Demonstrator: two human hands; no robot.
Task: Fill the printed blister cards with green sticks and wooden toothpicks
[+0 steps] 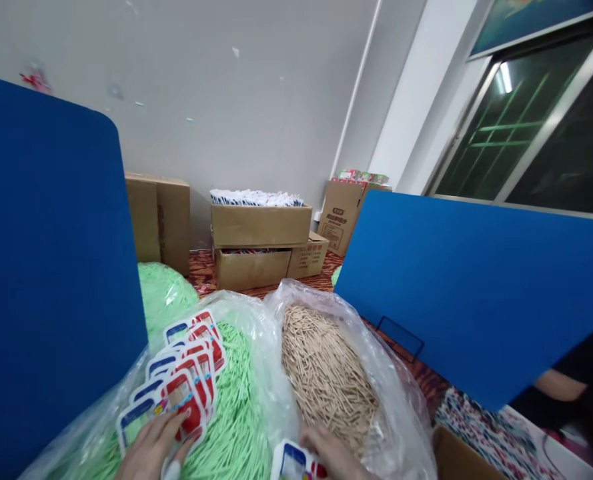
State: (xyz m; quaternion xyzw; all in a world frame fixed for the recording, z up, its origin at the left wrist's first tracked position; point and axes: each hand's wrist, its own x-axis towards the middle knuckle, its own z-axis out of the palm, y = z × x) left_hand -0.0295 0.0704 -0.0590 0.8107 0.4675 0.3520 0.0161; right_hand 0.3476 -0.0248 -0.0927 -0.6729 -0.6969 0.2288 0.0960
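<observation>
My left hand [152, 448] lies at the bottom edge with fingers resting on the lowest of a fanned row of red, white and blue packets [186, 370]. The packets lie on a heap of thin green sticks [236, 407] in a clear plastic bag. My right hand [333, 453] is at the bottom edge, fingers curled on another small blue and white packet [292, 463]. Beside it a second clear bag holds a heap of tan wooden sticks [326, 380].
Blue divider panels stand at the left [51, 280] and right [476, 293]. Cardboard boxes [260, 227] are stacked by the back wall. Another person's arm [556, 387] shows behind the right panel. A cardboard box corner [456, 460] sits at the lower right.
</observation>
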